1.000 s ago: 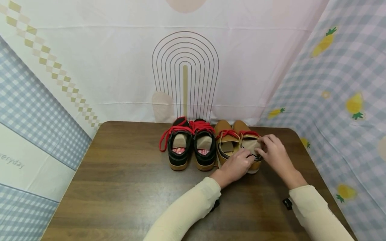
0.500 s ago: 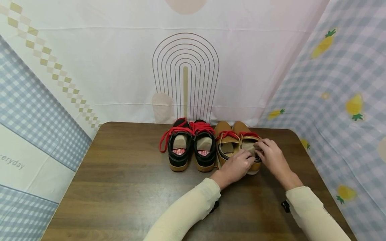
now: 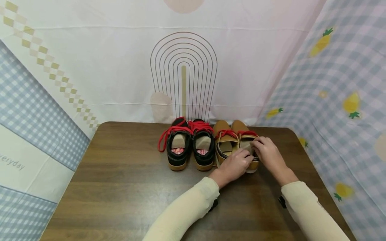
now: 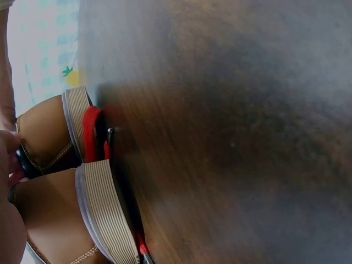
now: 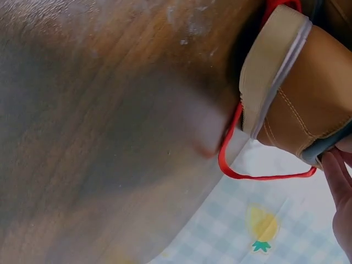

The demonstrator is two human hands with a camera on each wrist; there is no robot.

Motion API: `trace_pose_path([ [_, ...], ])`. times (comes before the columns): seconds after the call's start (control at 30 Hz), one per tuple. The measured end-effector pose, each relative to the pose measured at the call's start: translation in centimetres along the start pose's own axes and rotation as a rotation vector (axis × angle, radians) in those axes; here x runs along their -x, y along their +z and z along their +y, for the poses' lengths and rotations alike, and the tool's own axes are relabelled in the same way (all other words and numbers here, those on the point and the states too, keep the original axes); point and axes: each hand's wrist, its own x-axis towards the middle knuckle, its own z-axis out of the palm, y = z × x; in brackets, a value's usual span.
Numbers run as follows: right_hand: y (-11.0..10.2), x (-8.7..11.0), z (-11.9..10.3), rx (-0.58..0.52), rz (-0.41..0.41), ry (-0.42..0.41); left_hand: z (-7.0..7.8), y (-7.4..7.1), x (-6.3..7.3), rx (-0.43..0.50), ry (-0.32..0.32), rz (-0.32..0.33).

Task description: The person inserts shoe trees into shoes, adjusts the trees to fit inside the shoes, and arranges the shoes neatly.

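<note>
Two tan shoes with red laces stand side by side, heels toward me. My left hand [image 3: 236, 165] reaches across the left tan shoe [image 3: 221, 127], its curled fingers at the collar of the right tan shoe [image 3: 239, 126]. On that shoe's right side, my right hand [image 3: 267, 152] pinches the collar or tongue edge; which one, I cannot tell. In the right wrist view, thumb and fingers meet at the dark padded rim of the tan shoe [image 5: 313, 82]. The left wrist view shows fingertips at the far shoe's [image 4: 47, 129] rim. My hands partly cover the openings.
A black shoe [image 3: 177, 160] and its mate [image 3: 203, 160], both red-laced, stand just left of the tan pair. All sit near the back edge of the brown wooden table [image 3: 126, 174]. Patterned cloth [image 3: 120, 67] hangs behind and at both sides.
My right hand has shifted slightly left and the pale tongue it held has dropped lower into the right tan shoe. My left hand stays nearly still.
</note>
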Motion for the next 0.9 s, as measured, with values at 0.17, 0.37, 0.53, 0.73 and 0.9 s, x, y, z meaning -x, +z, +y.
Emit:
trace_pose_path([
  [0.17,-0.43,0.54,-0.12,0.011,0.044,0.006,-0.05,-0.2,-0.05,0.042,0.003,-0.006],
  [0.37,-0.73,0.79,-0.09,0.039,0.015,-0.031,-0.15,-0.45,-0.11,0.042,0.005,-0.003],
  [0.53,-0.54,0.62,-0.04,0.076,-0.045,-0.093,-0.2,-0.43,-0.07,0.005,0.016,-0.006],
  [0.73,-0.16,0.54,-0.27,0.108,-0.102,-0.107,-0.29,-0.26,0.07,-0.014,0.018,-0.01],
  [0.9,-0.12,0.47,-0.41,0.125,-0.129,-0.093,-0.36,-0.19,0.14,-0.021,0.022,-0.037],
])
